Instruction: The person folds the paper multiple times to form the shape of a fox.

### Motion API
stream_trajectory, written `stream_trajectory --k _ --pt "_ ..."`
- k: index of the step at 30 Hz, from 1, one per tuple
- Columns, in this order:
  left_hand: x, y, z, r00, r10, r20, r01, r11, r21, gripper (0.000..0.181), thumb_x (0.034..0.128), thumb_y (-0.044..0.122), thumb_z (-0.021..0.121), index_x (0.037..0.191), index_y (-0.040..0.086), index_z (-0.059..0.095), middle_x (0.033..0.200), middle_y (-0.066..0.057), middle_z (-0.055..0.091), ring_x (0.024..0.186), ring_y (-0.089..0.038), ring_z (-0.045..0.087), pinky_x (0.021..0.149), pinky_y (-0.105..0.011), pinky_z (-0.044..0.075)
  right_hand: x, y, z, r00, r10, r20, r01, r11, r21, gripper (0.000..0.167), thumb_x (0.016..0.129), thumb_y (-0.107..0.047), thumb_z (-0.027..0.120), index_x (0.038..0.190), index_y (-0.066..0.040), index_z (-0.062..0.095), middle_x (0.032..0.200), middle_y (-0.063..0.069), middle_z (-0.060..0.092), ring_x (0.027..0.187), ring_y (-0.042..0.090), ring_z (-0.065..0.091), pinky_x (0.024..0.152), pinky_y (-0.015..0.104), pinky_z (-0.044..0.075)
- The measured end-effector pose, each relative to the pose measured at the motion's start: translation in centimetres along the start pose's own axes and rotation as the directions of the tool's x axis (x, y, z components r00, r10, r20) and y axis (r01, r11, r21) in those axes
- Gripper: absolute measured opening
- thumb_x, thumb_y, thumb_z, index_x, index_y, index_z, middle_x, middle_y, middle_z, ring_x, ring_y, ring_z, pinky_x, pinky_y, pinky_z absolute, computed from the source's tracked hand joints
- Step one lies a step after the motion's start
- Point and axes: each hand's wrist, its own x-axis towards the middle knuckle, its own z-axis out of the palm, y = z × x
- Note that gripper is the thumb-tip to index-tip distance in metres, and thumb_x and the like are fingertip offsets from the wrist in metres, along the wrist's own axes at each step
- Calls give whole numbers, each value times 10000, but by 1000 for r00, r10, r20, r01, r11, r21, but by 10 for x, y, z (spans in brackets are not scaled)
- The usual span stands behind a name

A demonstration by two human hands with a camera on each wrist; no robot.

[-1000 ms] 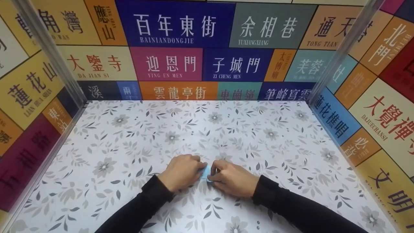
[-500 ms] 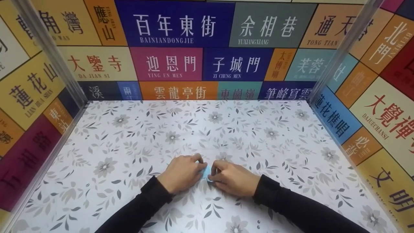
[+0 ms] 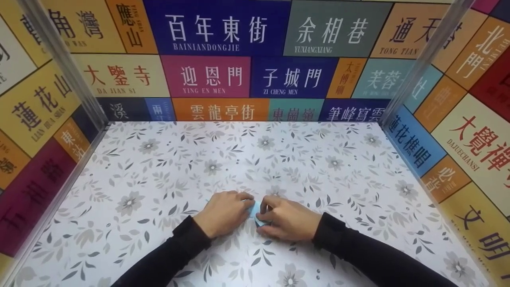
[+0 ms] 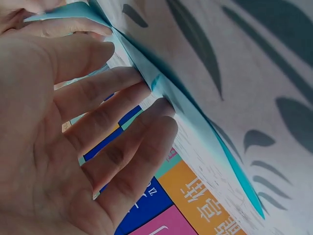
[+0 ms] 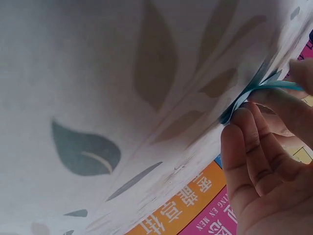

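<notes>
A thin sheet of light-blue paper [image 3: 254,209] lies on the table between the two hands, mostly covered by them. The fingers of my left hand [image 3: 226,212] rest on its left part; the left wrist view shows them fairly straight, their tips touching the paper [image 4: 193,117]. My right hand [image 3: 290,220] pinches the sheet's right end, which bends up off the surface. From the right wrist, the curved paper edge [image 5: 239,102] shows against the fingertips of the right hand [image 5: 266,161]. Most of the paper's outline is hidden in the head view.
The table [image 3: 191,151] has a white cover with grey flowers and leaves. Panels of coloured Chinese lettering [image 3: 215,75] stand behind it and on both sides. Transparent strips [image 3: 418,67] run up the corners.
The paper's right end is curled up more at the right fingertips. The left fingers lie slightly flatter on the sheet. Both hands stay in nearly the same place.
</notes>
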Motion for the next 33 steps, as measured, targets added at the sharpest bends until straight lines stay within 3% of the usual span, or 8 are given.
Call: stream_trajectory --k 6,11,14,17,21,26,29,33 --pt "-2 0 1 1000 2 -10 -2 1000 8 208 1084 198 756 1260 171 864 1322 -5 881 999 -278 851 804 -442 722 3 -3 -5 994 67 81 -71 996 54 466 1150 -493 730 1245 -68 894 1268 68 740 1056 189 774 966 332 691" --pt "-5 0 0 1000 13 -7 -13 1000 -4 284 1093 206 748 1354 183 857 1365 -8 873 1003 -291 852 811 -453 724 5 4 -5 997 56 44 -61 992 109 276 1145 -311 760 1187 -81 907 1186 68 776 1010 168 766 934 312 675" --pt "-5 1 -1 999 28 -24 -28 1000 -7 278 1089 199 757 1346 181 862 1377 -15 871 987 -297 852 803 -452 723 9 11 -8 994 110 -17 -106 981 165 136 1095 -163 804 1118 -85 913 1061 56 804 908 150 743 833 292 651" --pt "-6 1 -1 999 33 -32 -33 999 -9 267 1096 205 765 1342 171 862 1380 -31 869 959 -302 846 787 -453 718 17 20 -13 973 227 -45 -212 952 220 69 1051 -97 839 1073 -82 902 976 40 826 835 114 720 767 260 624" --pt "-7 1 -1 1000 25 -15 -25 1000 -4 261 1102 214 767 1342 175 862 1401 -29 862 921 -310 829 742 -459 705 32 29 -18 923 384 13 -372 886 276 31 1023 -100 872 1037 -81 892 954 24 870 819 55 731 791 240 633" --pt "-6 1 -1 1000 19 9 -19 1000 -14 268 1096 204 766 1346 188 861 1426 -23 853 919 -322 825 754 -467 705 46 38 -19 880 459 122 -474 836 278 24 998 -112 902 980 -106 888 914 5 873 777 42 703 786 258 622" --pt "-4 0 0 1000 23 -3 -23 999 -22 270 1081 179 763 1330 188 867 1413 -24 859 907 -324 825 767 -466 705 52 40 -18 873 467 144 -488 832 264 56 986 -95 907 938 -117 888 877 7 864 744 39 672 750 241 587" --pt "-5 -1 1 998 41 -43 -42 999 -17 280 1036 134 765 1288 184 877 1384 -13 870 853 -313 805 732 -451 687 57 43 -17 891 440 110 -454 862 226 68 937 -54 926 891 -86 889 827 39 864 694 18 658 701 211 577"
